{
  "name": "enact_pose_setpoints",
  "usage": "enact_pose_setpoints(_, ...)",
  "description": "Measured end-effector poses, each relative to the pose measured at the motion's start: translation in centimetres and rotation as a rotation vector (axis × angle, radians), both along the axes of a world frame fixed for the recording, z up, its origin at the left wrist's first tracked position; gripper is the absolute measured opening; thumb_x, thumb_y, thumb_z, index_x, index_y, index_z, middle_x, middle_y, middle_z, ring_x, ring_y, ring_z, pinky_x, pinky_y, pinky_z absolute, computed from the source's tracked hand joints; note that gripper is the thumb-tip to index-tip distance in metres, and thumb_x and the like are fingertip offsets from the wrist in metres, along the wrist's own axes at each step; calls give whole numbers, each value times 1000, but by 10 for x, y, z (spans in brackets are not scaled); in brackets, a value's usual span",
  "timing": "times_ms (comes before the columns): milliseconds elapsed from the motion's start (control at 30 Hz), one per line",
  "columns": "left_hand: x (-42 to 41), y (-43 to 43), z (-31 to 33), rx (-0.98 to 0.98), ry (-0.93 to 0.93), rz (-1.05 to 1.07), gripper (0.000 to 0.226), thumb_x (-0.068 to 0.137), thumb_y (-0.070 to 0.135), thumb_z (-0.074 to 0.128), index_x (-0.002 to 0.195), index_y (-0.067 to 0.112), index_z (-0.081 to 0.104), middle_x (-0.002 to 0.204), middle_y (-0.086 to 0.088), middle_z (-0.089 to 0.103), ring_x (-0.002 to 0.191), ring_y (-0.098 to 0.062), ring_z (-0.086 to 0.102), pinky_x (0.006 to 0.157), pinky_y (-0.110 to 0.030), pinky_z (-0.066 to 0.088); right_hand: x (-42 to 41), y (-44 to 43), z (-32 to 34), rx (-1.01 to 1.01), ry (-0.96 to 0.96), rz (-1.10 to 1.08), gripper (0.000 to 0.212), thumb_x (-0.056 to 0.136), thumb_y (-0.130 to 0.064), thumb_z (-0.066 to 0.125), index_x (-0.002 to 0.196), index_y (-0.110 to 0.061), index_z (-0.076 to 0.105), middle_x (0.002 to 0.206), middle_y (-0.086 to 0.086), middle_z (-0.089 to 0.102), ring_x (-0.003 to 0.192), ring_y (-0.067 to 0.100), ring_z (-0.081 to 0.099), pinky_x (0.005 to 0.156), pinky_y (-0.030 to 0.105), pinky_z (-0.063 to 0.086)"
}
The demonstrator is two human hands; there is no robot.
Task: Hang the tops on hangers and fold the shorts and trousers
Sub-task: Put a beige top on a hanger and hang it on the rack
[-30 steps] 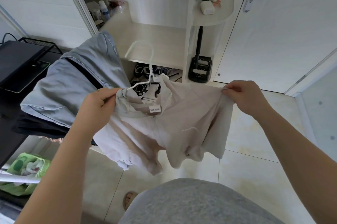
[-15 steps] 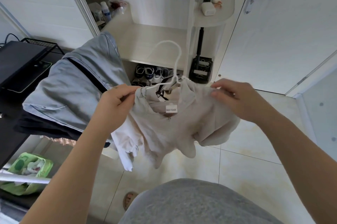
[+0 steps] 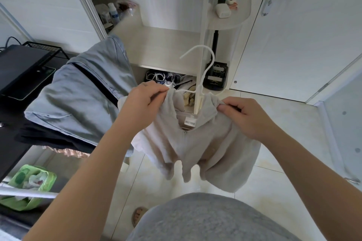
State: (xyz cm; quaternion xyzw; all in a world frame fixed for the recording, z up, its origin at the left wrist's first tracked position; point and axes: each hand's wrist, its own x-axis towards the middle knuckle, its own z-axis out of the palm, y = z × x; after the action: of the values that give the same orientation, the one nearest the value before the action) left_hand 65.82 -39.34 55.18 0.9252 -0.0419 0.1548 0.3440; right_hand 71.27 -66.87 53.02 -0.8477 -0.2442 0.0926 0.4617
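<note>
At frame centre, the left hand (image 3: 144,103) and right hand (image 3: 247,117) each pinch the beige top's (image 3: 205,142) collar, white hanger (image 3: 205,70) inside.

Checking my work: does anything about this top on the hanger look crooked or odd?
Yes. The beige top hangs bunched on the white hanger: the left hand and right hand pinch its collar, and the fabric below falls in uneven folds.

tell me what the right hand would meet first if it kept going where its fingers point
Probably the white plastic hanger inside the collar of the beige fleecy zip top the right hand pinches; depth is unclear.
</note>
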Motion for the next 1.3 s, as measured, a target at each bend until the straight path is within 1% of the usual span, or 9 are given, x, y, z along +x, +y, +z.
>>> enact_pose_setpoints(67, 3, 5, -2, -16, -2, 20, 17, 98, 5, 58, 103, 8, 74, 89, -4, 67, 83, -4, 55, 78, -11, 40, 4, -10, -3, -40, 13, -19, 31, 101, -26, 58, 78, -4, 59, 67, 11, 50, 58, 5, 40, 55, 19, 31)
enact_pose_setpoints(200, 16, 13, -13, 15, -7, 94, 20, 99, 15, 54, 101, 11, 73, 93, -3, 69, 88, -26, 59, 84, -43, 49, 2, -37, -15, -91, 99, -38, 31, 102, -30, 55, 77, -11, 58, 65, -1, 51, 60, 5, 45, 56, 18, 34)
enact_pose_setpoints(333, 40, -4, -23, 26, 109, 202, 20, 99, 22, 57, 115, 21, 70, 121, 1, 65, 119, -32, 52, 103, -52, 40, -5, -39, -24, 46, 179, -168, 33, 102, -23, 55, 70, -17, 54, 64, -6, 45, 61, 4, 42, 57, 14, 33)
enact_pose_setpoints(500, 44, -14, -31, -126, 174, 225, 35, 100, 27, 58, 134, 22, 57, 139, -2, 53, 128, -27, 44, 109, -43, 35, 3, -20, -30, 276, 362, -306, 36, 102, -23, 56, 78, 3, 48, 73, 7, 40, 72, 18, 38, 69, 33, 29)
enact_pose_setpoints(667, 40, -7, -42, -294, 401, 51, 13, 99, 33, 57, 111, 33, 64, 108, 18, 66, 99, 3, 59, 86, -18, 44, 25, 19, -24, 513, 610, -323, 26, 99, -23, 60, 79, -6, 61, 80, 9, 55, 76, 19, 53, 69, 28, 45)
enact_pose_setpoints(767, 49, 2, -46, -354, 479, -51, 8, 97, 35, 60, 101, 37, 67, 97, 25, 67, 92, 5, 61, 79, -14, 44, 47, 52, -13, 597, 702, -260, 13, 89, -23, 67, 80, -16, 72, 82, 4, 68, 76, 15, 65, 67, 24, 55)
enact_pose_setpoints(867, 68, 19, -43, -410, 487, -139, 8, 94, 37, 66, 101, 35, 69, 97, 21, 70, 93, -1, 64, 84, -22, 50, 75, 88, 3, 632, 752, -216, 16, 79, -26, 74, 88, -13, 70, 91, 10, 68, 82, 22, 66, 74, 33, 56)
enact_pose_setpoints(1133, 145, 98, -5, -340, 401, -255, 30, 84, 51, 72, 107, 32, 68, 102, 23, 66, 99, 3, 61, 84, -11, 46, 174, 193, 63, 693, 605, -204, 17, 79, -25, 70, 87, -10, 64, 103, 18, 55, 95, 32, 51, 85, 44, 46)
enact_pose_setpoints(1300, 195, 155, 21, -248, 339, -263, 45, 76, 66, 64, 110, 36, 65, 105, 25, 64, 102, 8, 57, 86, -10, 46, 238, 248, 98, 749, 425, -194, 14, 80, -27, 71, 82, -15, 63, 83, 10, 59, 78, 22, 57, 73, 35, 52)
